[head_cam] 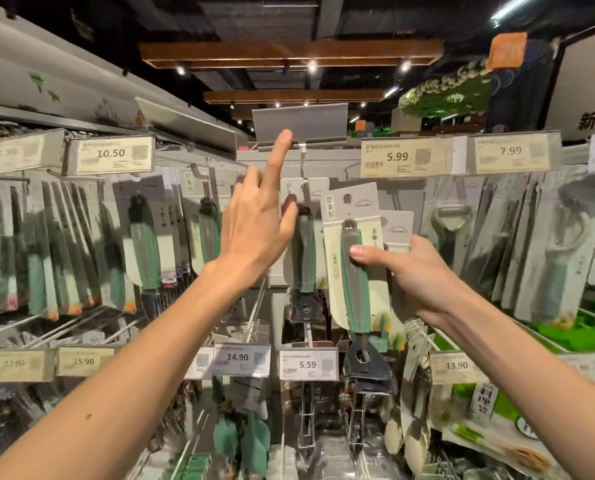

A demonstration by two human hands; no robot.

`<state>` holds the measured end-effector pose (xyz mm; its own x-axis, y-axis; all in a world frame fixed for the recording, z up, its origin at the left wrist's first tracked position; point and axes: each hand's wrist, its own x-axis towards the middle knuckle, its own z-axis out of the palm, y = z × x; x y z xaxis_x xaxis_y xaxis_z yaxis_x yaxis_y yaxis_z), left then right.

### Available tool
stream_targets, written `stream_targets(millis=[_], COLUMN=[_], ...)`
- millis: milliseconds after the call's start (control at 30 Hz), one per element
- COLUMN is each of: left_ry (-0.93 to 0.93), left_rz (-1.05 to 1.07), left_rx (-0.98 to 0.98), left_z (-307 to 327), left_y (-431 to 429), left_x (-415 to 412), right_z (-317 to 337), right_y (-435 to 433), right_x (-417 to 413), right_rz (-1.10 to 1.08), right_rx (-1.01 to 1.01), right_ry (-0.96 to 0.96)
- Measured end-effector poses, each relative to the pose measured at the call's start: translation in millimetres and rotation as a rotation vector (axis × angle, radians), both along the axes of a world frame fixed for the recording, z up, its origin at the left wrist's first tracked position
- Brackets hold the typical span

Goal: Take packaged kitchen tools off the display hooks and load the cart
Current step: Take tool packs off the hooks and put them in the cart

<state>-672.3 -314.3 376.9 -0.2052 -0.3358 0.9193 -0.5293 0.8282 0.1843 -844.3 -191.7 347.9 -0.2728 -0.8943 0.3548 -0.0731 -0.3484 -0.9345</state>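
Peg wall [337, 164] is crammed, with other packs [64, 244] crowding both sides of the middle hook [303, 161]. Right hand [417, 271] grips a green-handled tool pack [355, 258] clear of the hook, just under the 5.99 tag [405, 157]. There looks to be a second card [398, 230] behind it, hard to say. Left hand [254, 230] is loose, index finger straight up on the blank tag holder [299, 124], thumb at the hanging pack [304, 251] beside it.

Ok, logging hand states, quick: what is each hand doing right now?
Left hand: open, index fingertip at the grey flip-up label holder.
Right hand: gripping carded green-handled kitchen tool packs.
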Motion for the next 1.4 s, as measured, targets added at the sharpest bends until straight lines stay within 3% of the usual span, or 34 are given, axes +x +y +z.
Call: stream_targets(millis=[300, 500, 767, 1067, 1400], left_ry=[0.050, 0.160, 0.153, 0.074, 0.059], left_rz=[-0.597, -0.720, -0.518, -0.317, -0.065], left_rx=[0.526, 0.599, 0.369, 0.126, 0.034], left_z=[17.6, 16.4, 16.6, 2.7, -16.6], left_y=[35.2, 35.5, 22.6, -1.6, 8.4], left_x=[15.1, 12.8, 9.6, -1.8, 3.0], right_z=[3.3, -0.9, -2.7, 1.7, -5.1], right_y=[-4.3, -4.0, 0.9, -1.7, 3.5], right_x=[26.3, 28.2, 10.6, 14.5, 16.3], right_rz=[0.049, 0.072, -0.069, -0.024, 0.000], right_rx=[-0.051, -0.020, 0.053, 0.042, 0.076], right_ry=[-0.007, -0.068, -0.072, -0.030, 0.045])
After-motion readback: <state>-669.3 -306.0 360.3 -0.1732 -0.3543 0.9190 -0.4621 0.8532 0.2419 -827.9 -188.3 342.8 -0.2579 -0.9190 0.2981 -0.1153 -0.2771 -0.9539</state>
